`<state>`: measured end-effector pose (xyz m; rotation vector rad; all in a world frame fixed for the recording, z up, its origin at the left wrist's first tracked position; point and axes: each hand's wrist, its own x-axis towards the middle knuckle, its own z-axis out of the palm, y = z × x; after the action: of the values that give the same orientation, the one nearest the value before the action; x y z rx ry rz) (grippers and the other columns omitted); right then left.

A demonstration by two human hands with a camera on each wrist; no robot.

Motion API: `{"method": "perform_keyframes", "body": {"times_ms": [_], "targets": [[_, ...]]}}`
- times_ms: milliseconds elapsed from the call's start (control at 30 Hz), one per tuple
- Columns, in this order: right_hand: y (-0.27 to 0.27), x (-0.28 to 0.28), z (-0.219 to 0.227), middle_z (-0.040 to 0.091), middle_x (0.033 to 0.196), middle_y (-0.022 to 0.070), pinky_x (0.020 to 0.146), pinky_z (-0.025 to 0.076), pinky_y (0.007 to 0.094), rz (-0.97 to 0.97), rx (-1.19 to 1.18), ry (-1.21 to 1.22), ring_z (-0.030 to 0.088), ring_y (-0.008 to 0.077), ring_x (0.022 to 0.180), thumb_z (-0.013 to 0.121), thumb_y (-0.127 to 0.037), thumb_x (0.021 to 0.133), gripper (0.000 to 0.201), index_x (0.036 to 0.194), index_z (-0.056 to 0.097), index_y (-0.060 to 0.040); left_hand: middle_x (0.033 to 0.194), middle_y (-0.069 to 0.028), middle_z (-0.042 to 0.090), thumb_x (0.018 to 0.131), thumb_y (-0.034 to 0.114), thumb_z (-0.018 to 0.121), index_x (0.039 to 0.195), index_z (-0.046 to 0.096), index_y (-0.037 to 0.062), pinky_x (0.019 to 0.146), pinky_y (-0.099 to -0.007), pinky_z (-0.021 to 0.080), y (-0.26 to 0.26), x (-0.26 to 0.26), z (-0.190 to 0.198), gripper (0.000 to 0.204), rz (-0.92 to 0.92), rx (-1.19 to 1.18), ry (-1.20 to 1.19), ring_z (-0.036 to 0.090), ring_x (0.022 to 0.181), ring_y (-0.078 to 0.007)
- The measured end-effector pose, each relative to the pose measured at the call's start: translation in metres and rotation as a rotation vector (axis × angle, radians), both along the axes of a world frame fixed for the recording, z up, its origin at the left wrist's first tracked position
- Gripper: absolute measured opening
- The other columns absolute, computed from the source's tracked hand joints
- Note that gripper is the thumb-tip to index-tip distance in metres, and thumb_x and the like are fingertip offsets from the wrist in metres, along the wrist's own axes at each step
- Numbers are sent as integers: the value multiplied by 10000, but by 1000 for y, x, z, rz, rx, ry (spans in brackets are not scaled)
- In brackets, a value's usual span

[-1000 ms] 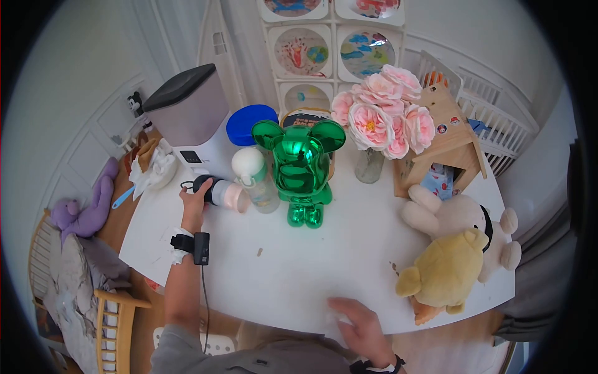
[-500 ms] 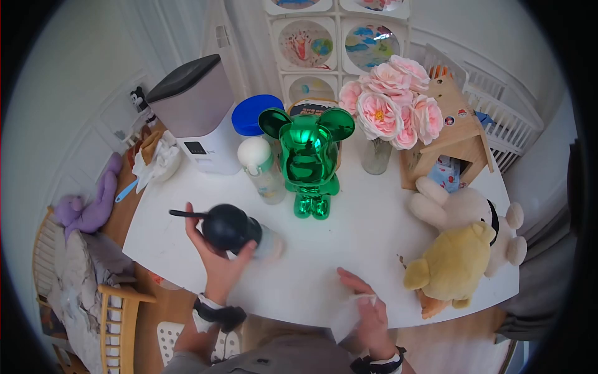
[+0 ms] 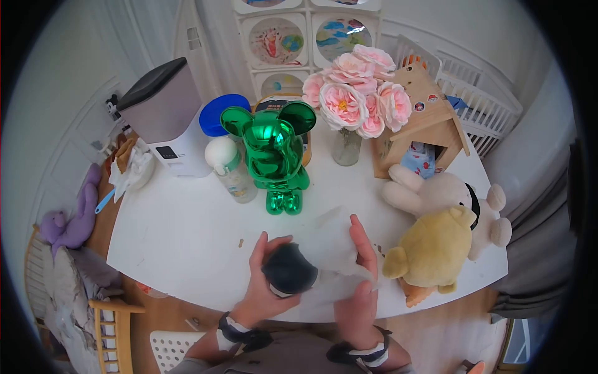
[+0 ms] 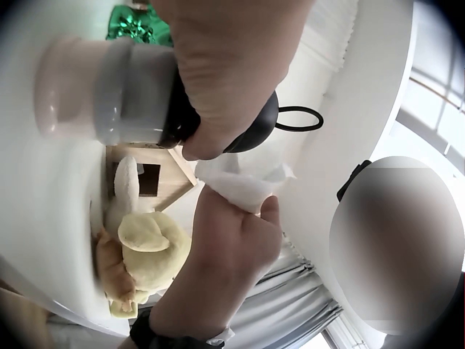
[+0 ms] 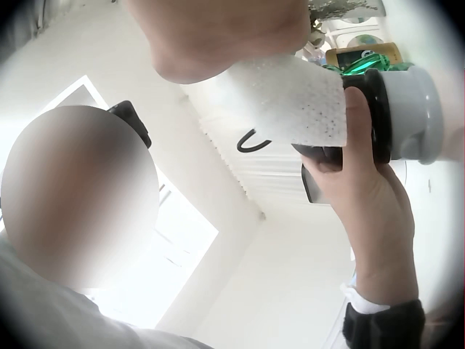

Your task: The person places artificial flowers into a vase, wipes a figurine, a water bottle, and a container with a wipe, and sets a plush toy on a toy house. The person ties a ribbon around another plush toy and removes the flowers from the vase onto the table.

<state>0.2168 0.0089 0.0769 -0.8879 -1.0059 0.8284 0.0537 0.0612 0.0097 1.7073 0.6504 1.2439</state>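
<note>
My left hand grips a bottle with a round black lid over the table's front part. In the left wrist view the bottle's body is grey and pale pink, with a black loop at the lid's end. My right hand holds a thin white cloth or tissue between thumb and fingers, just right of the bottle. In the right wrist view the cloth hangs against the black lid, partly covering it. The right fingertips are hidden there.
A shiny green bear figure stands behind the hands, beside a clear bottle with a white top. Pink flowers in a vase, a wooden house, and plush toys are to the right. A grey-and-white dispenser is back left.
The left hand has brought the black-lidded bottle from beside the clear bottle to the front middle. The right hand has raised the white cloth to the lid.
</note>
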Motion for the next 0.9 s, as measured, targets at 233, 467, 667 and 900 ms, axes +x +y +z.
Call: {"method": "perform_keyframes", "body": {"times_ms": [233, 467, 667, 900], "targets": [[5, -18, -7, 298, 1521, 270, 1130, 301, 489, 169, 29, -571, 341, 426, 1381, 707, -275, 876, 821, 1479, 266, 66, 1447, -164, 335, 706, 246, 875, 1491, 122, 49, 1087, -396, 362, -17, 6, -19, 1106, -63, -1092, -621, 412, 1334, -259], [23, -23, 9, 598, 1159, 197, 857, 527, 393, -104, 41, -860, 602, 376, 1046, 772, -140, 743, 525, 1197, 566, 26, 1415, -123, 412, 831, 241, 762, 1461, 231, 82, 1072, -409, 376, -25, 15, -17, 838, 117, -23, 126, 456, 1299, -250], [41, 6, 12, 635, 1106, 157, 917, 497, 365, 369, -98, -499, 615, 312, 1053, 685, -54, 748, 429, 1171, 622, -15, 1319, -120, 504, 774, 121, 754, 1376, 415, 61, 1013, -417, 402, -34, 14, -35, 694, -8, -423, 31, 476, 1251, -250], [26, 19, -14, 474, 1341, 111, 1063, 361, 348, 622, -185, -146, 476, 211, 1241, 697, -110, 845, 632, 1407, 415, -39, 1291, -141, 479, 753, 54, 722, 1368, 366, 41, 1042, -428, 368, -28, 8, -44, 711, 87, -58, 235, 468, 1255, -250]]}}
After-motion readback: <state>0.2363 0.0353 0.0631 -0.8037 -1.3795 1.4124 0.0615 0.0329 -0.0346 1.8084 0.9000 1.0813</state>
